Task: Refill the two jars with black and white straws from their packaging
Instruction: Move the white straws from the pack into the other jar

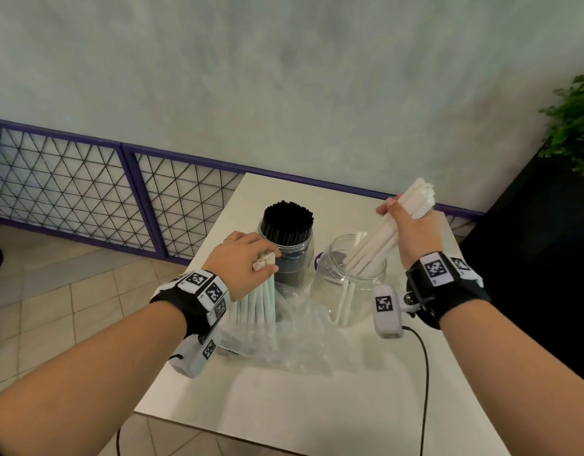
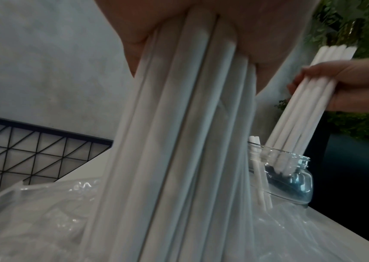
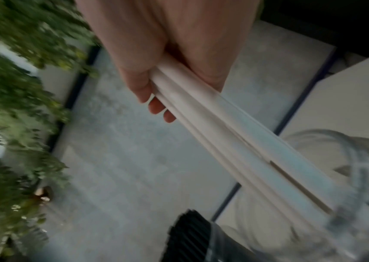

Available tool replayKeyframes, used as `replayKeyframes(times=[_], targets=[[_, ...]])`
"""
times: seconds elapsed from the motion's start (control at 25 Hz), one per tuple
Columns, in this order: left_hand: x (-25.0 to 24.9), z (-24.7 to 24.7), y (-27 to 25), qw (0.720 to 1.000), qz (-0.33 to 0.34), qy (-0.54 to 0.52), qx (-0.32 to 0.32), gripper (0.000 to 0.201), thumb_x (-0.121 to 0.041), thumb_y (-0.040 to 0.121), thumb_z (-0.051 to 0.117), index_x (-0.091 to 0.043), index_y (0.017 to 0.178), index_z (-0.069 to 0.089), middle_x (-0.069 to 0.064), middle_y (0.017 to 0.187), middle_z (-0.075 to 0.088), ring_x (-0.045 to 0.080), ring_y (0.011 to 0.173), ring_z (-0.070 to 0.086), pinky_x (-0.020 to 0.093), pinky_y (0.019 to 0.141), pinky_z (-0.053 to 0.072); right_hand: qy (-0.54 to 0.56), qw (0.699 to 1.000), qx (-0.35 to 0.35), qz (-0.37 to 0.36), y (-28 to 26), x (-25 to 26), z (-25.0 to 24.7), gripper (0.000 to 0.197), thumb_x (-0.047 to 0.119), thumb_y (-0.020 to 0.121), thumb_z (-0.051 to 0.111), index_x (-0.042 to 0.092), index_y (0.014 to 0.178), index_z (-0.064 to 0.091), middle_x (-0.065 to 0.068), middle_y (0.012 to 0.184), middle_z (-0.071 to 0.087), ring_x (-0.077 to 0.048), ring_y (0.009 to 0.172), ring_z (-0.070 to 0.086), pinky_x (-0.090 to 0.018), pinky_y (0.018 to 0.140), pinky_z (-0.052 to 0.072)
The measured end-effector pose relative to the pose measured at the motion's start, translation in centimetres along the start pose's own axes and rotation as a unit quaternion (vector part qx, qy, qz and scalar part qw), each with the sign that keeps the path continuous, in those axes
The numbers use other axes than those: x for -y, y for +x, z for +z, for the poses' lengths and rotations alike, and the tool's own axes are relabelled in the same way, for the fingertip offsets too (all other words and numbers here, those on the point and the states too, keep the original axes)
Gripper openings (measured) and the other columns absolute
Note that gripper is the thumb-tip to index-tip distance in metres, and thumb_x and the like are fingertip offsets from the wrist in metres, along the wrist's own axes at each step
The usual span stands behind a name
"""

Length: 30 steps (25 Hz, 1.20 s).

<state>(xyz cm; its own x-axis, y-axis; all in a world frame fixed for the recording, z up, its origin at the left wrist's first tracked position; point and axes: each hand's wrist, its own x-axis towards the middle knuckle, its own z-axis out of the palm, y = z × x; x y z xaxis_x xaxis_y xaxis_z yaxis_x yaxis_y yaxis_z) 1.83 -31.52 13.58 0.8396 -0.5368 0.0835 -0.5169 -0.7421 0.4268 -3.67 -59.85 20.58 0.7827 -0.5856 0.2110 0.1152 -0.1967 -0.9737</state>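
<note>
Two glass jars stand on the white table (image 1: 316,406). The left jar (image 1: 289,258) is packed with black straws (image 1: 288,220). The right jar (image 1: 349,278) holds a few white straws (image 1: 344,301). My right hand (image 1: 412,232) grips a bundle of white straws (image 1: 379,238) tilted with its lower ends inside the right jar's mouth (image 2: 279,154). My left hand (image 1: 247,263) grips the top of a second white bundle (image 1: 257,311) standing upright in the clear plastic packaging (image 1: 293,337). The left wrist view shows that bundle (image 2: 190,141) close up, the right wrist view the tilted bundle (image 3: 235,145).
A black cable (image 1: 423,373) runs over the table's right side. A purple-framed wire fence (image 1: 119,189) stands behind the table, with tiled floor (image 1: 53,307) on the left. A green plant (image 1: 573,126) and a dark surface (image 1: 530,274) are on the right.
</note>
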Motion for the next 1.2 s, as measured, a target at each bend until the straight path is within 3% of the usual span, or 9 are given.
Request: replayKeyframes(times=[0.16,0.28,0.4,0.6,0.76,0.84,0.96,1.08,1.2], targets=[[0.1,0.3,0.5,1.000,-0.006,0.003,0.003,0.049,-0.068,0.073,0.032,-0.046,0.112,0.054,-0.020,0.117,0.054,0.018,0.116,0.042,0.040,0.099,0.040,-0.079,0.987,-0.011,0.139,1.7,-5.8,0.6,0.027,0.028,0.085,0.068,0.007,0.100,0.063,-0.011,0.099,0.066,-0.023,0.085,0.063,-0.033,0.078,0.048],[-0.2,0.5,0.5,1.000,-0.010,-0.003,-0.013,0.050,-0.067,0.072,0.032,-0.045,0.111,0.055,-0.020,0.117,0.054,0.017,0.117,0.041,0.036,0.096,0.040,-0.212,0.964,-0.027,0.161,2.9,-9.1,0.6,0.047,0.042,0.079,0.070,0.006,0.108,0.061,-0.016,0.116,0.061,-0.036,0.108,0.056,-0.042,0.093,0.046],[-0.5,0.5,0.5,1.000,-0.011,-0.010,-0.026,0.051,-0.067,0.071,0.032,-0.044,0.110,0.057,-0.021,0.114,0.055,0.016,0.115,0.041,0.032,0.092,0.038,-0.267,0.958,-0.005,0.104,3.1,-10.5,0.4,0.053,0.033,0.081,0.071,0.014,0.127,0.052,-0.013,0.132,0.046,-0.035,0.121,0.044,-0.037,0.099,0.035],[-0.5,0.6,0.7,1.000,-0.013,-0.007,-0.027,0.051,-0.067,0.072,0.032,-0.045,0.110,0.057,-0.021,0.114,0.054,0.016,0.114,0.041,0.032,0.091,0.039,-0.295,0.951,0.066,-0.065,3.5,-10.9,0.9,0.064,0.015,0.084,0.067,0.020,0.141,0.037,-0.010,0.143,0.037,-0.030,0.126,0.040,-0.036,0.104,0.032],[-0.4,0.8,0.9,0.999,-0.011,-0.007,-0.030,0.050,-0.067,0.072,0.033,-0.045,0.110,0.057,-0.021,0.114,0.055,0.014,0.113,0.041,0.031,0.091,0.039,-0.385,0.891,0.200,-0.132,5.1,-11.2,2.5,0.037,0.023,0.088,0.064,0.020,0.124,0.058,-0.006,0.128,0.054,-0.028,0.119,0.047,-0.025,0.097,0.030],[-0.3,0.8,0.9,0.999,-0.010,-0.007,-0.032,0.049,-0.067,0.073,0.034,-0.046,0.110,0.057,-0.022,0.114,0.054,0.014,0.113,0.041,0.031,0.090,0.038,-0.413,0.878,0.202,-0.136,5.1,-11.7,3.2,0.020,0.018,0.090,0.059,0.017,0.109,0.067,-0.008,0.115,0.059,-0.031,0.112,0.049,-0.019,0.087,0.026],[-0.1,0.9,0.8,0.999,-0.011,-0.004,-0.033,0.049,-0.067,0.073,0.034,-0.046,0.111,0.056,-0.022,0.114,0.055,0.014,0.112,0.041,0.030,0.090,0.039,-0.356,0.911,0.138,-0.153,4.6,-12.0,3.6,0.017,0.005,0.091,0.054,0.011,0.098,0.069,-0.011,0.107,0.059,-0.031,0.105,0.049,-0.014,0.079,0.022],[-0.1,0.9,0.8,0.999,-0.011,-0.003,-0.037,0.049,-0.067,0.073,0.034,-0.046,0.111,0.056,-0.023,0.113,0.054,0.012,0.112,0.041,0.029,0.089,0.039,-0.256,0.950,0.071,-0.166,4.5,-10.4,2.9,0.016,0.003,0.090,0.056,0.009,0.097,0.069,-0.011,0.105,0.058,-0.024,0.099,0.053,-0.011,0.081,0.030],[0.0,0.8,0.8,0.999,-0.014,-0.006,-0.037,0.048,-0.067,0.073,0.034,-0.047,0.111,0.056,-0.025,0.111,0.052,0.012,0.111,0.041,0.030,0.089,0.039,-0.202,0.973,0.034,-0.107,5.0,-9.3,1.9,0.016,0.008,0.091,0.058,0.010,0.104,0.067,-0.011,0.109,0.058,-0.013,0.093,0.052,-0.002,0.076,0.032]])
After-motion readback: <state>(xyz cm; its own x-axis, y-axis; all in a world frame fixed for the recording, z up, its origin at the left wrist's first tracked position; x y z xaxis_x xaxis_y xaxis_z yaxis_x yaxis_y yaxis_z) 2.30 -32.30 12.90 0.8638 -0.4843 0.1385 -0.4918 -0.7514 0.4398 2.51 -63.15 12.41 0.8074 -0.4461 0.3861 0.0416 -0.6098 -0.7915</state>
